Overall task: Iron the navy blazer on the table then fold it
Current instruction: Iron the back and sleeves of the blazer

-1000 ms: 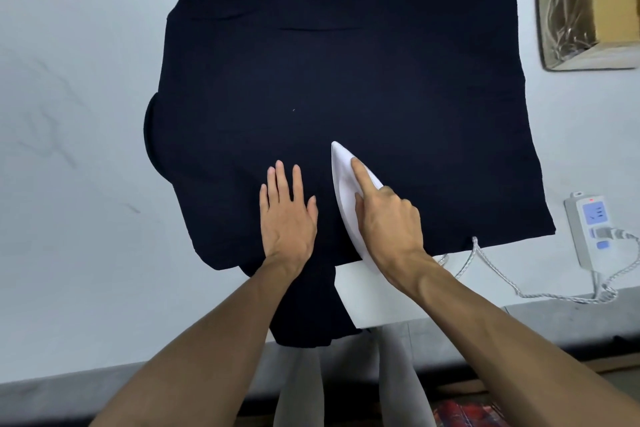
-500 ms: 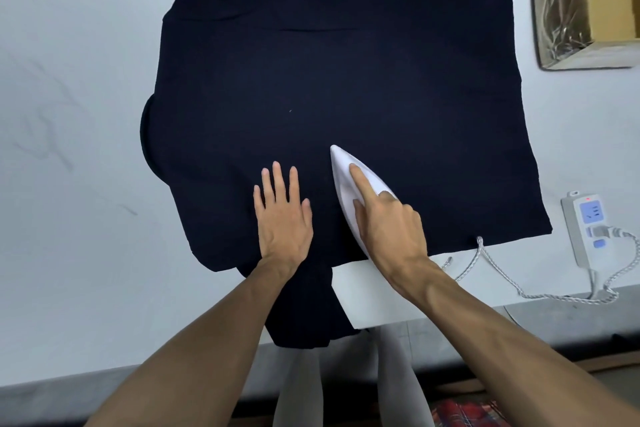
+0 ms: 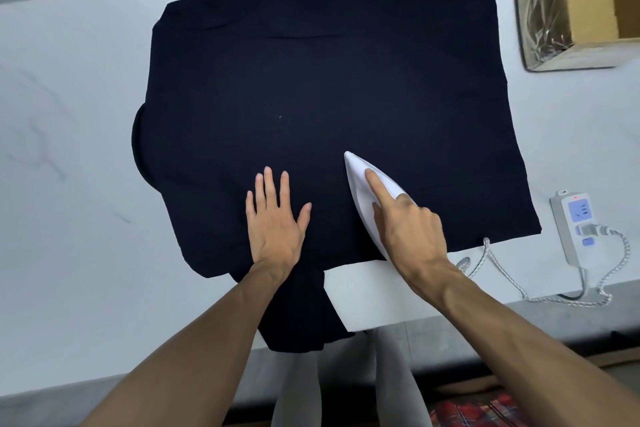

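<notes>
Navy blazer [image 3: 325, 90] lies spread flat on our white table [image 3: 69, 184], one part draping over the near edge. Our left hand [image 3: 275, 222] presses it, fingers straight. Our right hand [image 3: 408, 229] grips the white iron [image 3: 360, 184], forefinger extended, beside the left hand. A power strip [image 3: 573, 225] sits right.

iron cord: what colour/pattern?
The iron cord is braided white with grey flecks; it shows best in the head view.
</notes>
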